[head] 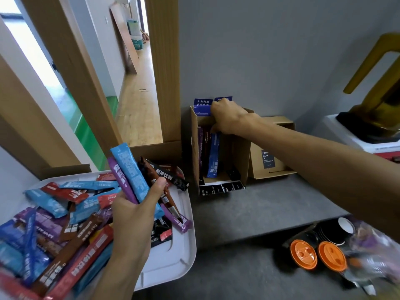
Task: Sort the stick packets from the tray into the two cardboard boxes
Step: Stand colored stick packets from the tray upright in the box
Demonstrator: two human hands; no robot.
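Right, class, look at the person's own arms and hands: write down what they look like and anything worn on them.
Both are bare. The left hand and left forearm show no sleeve, glove or watch. The right hand and right forearm are likewise uncovered as far as the picture's edge, with no wristband or markings visible.

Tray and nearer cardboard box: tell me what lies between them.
Head view: only a narrow strip of bare grey countertop separates the tray from the box.
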